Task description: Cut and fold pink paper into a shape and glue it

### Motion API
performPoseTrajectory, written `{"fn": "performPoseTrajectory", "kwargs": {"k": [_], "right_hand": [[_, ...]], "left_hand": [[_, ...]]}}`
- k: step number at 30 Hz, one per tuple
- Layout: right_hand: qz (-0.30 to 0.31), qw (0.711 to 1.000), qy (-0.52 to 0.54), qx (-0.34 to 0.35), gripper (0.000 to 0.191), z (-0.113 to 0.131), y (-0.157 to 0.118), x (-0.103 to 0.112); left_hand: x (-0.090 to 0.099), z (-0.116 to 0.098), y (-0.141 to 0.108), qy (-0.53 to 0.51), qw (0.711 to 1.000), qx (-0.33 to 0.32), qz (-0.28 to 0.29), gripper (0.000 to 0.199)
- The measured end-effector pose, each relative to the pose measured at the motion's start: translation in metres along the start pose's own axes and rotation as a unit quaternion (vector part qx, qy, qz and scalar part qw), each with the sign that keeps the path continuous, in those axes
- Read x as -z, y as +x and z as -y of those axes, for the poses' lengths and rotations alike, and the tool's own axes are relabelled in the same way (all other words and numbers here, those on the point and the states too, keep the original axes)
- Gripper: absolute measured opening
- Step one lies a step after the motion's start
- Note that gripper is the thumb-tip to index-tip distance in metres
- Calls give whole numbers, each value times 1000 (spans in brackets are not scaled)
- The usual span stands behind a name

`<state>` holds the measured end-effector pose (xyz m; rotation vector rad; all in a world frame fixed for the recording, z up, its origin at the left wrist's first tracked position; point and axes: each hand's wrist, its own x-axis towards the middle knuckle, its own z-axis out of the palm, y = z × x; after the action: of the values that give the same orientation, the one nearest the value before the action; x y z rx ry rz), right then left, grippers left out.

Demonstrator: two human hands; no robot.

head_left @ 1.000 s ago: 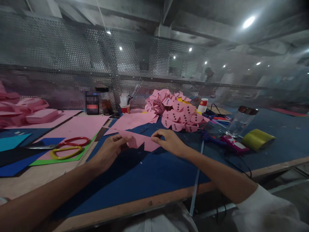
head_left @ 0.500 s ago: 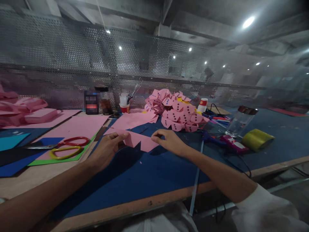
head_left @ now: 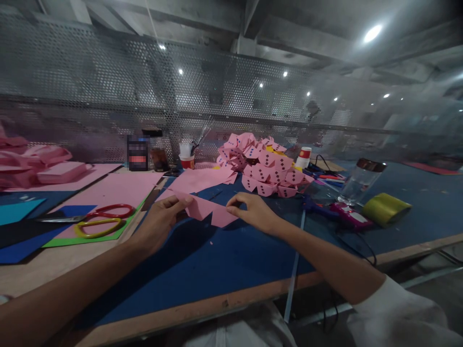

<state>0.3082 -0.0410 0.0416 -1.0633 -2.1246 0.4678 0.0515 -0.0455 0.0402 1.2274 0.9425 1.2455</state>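
Observation:
A pink paper strip with notched edges (head_left: 201, 210) is stretched between my hands, above the blue table surface (head_left: 202, 270). My left hand (head_left: 164, 219) pinches its left part between thumb and fingers. The right end is pinched by the thumb and forefinger of my right hand (head_left: 253, 212). Just behind lie flat pink paper pieces (head_left: 198, 180). Farther back is a heap of folded pink pieces with dark dots (head_left: 267, 168).
Scissors with red and yellow handles (head_left: 99, 227) lie on coloured sheets at the left. A glue gun (head_left: 320, 207), a pink device (head_left: 350, 215), a glass jar (head_left: 361, 180) and a yellow roll (head_left: 386, 208) are at the right. Cups stand at the back.
The pink strip and my left hand have shifted very slightly. Both hands keep their hold, and my right hand is almost still.

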Motion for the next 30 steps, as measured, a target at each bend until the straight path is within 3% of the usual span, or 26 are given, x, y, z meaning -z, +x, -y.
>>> {"fn": "performPoseTrajectory", "kwargs": {"k": [5, 8, 10, 12, 15, 20, 25, 30], "right_hand": [[-79, 987, -129, 61, 7, -5, 1, 0], [-73, 988, -131, 43, 8, -8, 1, -1], [-72, 990, -113, 34, 10, -8, 1, -3], [-73, 992, -93, 38, 14, -7, 1, -5], [-53, 996, -50, 47, 25, -4, 2, -7], [19, 1000, 14, 10, 33, 2, -1, -12], [52, 995, 82, -4, 33, 8, -6, -17], [61, 995, 79, 21, 33, 10, -7, -17]], "left_hand": [[-3, -5, -7, 103, 993, -65, -8, 27], [-3, -4, -13, 203, 964, -173, 3, 22], [0, -1, -16, 276, 917, -287, 34, 17], [5, 3, -18, 348, 851, -385, 81, 20], [10, 5, -20, 404, 783, -456, 127, 30], [9, 4, -22, 454, 711, -518, 141, 30], [10, 7, -18, 521, 647, -534, 157, 20], [7, 15, -17, 559, 619, -516, 196, 19]]}}
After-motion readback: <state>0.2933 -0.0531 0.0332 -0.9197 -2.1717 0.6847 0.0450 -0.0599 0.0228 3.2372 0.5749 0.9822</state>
